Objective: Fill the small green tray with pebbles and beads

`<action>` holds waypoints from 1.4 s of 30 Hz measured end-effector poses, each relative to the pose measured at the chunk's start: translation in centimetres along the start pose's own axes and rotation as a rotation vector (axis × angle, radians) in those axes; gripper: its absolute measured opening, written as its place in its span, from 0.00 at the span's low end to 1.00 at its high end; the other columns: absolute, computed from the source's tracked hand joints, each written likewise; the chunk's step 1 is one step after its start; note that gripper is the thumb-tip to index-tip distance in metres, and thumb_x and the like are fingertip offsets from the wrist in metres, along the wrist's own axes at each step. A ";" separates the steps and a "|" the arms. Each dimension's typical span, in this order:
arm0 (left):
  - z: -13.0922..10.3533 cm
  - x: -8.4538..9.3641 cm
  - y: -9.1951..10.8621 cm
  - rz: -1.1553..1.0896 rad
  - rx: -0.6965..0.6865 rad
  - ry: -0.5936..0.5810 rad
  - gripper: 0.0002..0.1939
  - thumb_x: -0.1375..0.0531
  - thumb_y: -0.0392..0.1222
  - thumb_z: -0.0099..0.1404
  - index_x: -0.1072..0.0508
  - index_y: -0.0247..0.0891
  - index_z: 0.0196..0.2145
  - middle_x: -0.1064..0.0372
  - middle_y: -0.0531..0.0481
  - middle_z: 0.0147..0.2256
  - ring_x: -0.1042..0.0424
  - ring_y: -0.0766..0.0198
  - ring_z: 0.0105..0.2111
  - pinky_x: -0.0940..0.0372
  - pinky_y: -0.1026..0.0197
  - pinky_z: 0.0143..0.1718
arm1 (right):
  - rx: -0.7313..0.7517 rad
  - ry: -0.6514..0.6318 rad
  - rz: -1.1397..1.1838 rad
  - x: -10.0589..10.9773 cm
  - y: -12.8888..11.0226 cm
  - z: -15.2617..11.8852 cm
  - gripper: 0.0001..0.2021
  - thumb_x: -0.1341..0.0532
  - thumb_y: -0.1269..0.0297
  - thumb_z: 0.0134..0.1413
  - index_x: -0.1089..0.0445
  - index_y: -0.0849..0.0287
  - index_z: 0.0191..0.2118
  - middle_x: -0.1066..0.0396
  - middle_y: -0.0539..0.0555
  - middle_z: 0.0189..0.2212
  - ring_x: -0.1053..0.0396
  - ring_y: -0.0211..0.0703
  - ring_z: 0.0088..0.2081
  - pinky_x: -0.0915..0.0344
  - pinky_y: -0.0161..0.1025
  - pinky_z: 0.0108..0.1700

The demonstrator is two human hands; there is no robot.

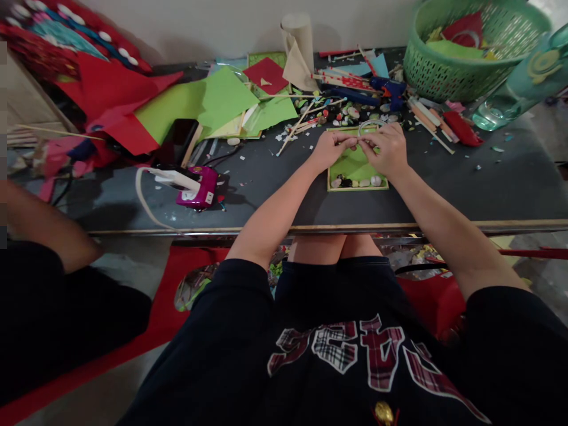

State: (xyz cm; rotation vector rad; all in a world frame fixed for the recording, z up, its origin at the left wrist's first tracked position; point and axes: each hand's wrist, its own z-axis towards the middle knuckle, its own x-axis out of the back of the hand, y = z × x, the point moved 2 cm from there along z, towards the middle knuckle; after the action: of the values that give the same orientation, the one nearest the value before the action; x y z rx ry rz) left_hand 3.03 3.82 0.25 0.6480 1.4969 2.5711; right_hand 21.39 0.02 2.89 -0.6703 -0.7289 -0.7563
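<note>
A shallow green tray (329, 178) with a pale rim lies near the table's front edge. Several small stones (364, 183), white, dark and yellowish, line its front side. Above the tray's back part, my left hand (331, 149) and my right hand (387, 148) meet with fingertips pinched together. A thin, pale, curved strip (369, 123) loops up from between them and is gripped by my right hand. Whatever my left fingertips pinch is too small to make out.
Behind the tray lie loose stones, sticks, a blue glue gun (390, 90) and green paper (228, 97). A green basket (444, 74) and a bottle (510, 89) stand right. A purple power adapter (202, 188) sits left. Another person's arm (48, 222) is at far left.
</note>
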 end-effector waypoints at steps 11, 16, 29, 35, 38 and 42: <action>0.1 0.0 -0.7 -0.028 -0.010 -0.007 0.27 0.38 0.68 0.64 0.16 0.40 0.38 0.20 0.47 0.31 0.21 0.56 0.37 0.29 0.51 0.48 | 0.027 0.028 -0.026 -0.6 -0.3 -0.1 0.26 0.53 0.41 0.68 0.24 0.52 0.40 0.28 0.55 0.25 0.25 0.55 0.40 0.33 0.63 0.56; 0.2 0.0 -0.6 -0.033 -0.001 0.001 0.27 0.37 0.67 0.63 0.16 0.40 0.38 0.19 0.47 0.32 0.21 0.56 0.38 0.29 0.51 0.49 | 0.004 0.052 -0.043 -0.7 -0.3 -0.2 0.24 0.52 0.43 0.69 0.25 0.51 0.38 0.29 0.54 0.24 0.25 0.56 0.41 0.35 0.65 0.58; 0.2 -0.2 -0.6 -0.050 -0.001 -0.002 0.30 0.38 0.69 0.62 0.16 0.38 0.41 0.17 0.45 0.35 0.20 0.54 0.42 0.27 0.51 0.50 | -0.028 0.054 -0.097 -1.0 0.1 -0.3 0.19 0.50 0.50 0.69 0.25 0.51 0.36 0.29 0.54 0.24 0.25 0.56 0.40 0.38 0.66 0.59; 0.3 0.0 -0.8 -0.044 -0.038 0.020 0.32 0.39 0.72 0.61 0.17 0.39 0.40 0.17 0.47 0.34 0.19 0.56 0.39 0.26 0.52 0.48 | -0.045 -0.004 -0.126 -0.3 -0.6 -0.1 0.21 0.52 0.51 0.71 0.24 0.53 0.41 0.27 0.55 0.25 0.25 0.53 0.39 0.38 0.61 0.58; 0.3 0.0 -0.8 -0.039 -0.050 0.012 0.31 0.39 0.71 0.62 0.17 0.40 0.42 0.17 0.47 0.35 0.19 0.56 0.39 0.25 0.52 0.47 | -0.045 -0.010 -0.121 -0.1 -0.7 0.0 0.21 0.52 0.50 0.71 0.24 0.54 0.42 0.27 0.54 0.25 0.25 0.52 0.37 0.36 0.59 0.56; 0.2 0.0 -0.8 -0.029 -0.046 -0.003 0.31 0.39 0.71 0.62 0.17 0.40 0.44 0.17 0.45 0.36 0.19 0.54 0.41 0.26 0.50 0.49 | -0.034 -0.009 -0.129 -0.2 -0.6 0.0 0.21 0.51 0.51 0.70 0.24 0.54 0.40 0.28 0.54 0.24 0.25 0.52 0.35 0.36 0.59 0.55</action>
State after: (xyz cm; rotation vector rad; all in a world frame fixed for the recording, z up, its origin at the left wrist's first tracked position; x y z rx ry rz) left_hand 3.04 4.42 -0.33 0.6203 1.4313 2.5730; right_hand 20.78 -0.24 2.94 -0.6623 -0.7746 -0.8856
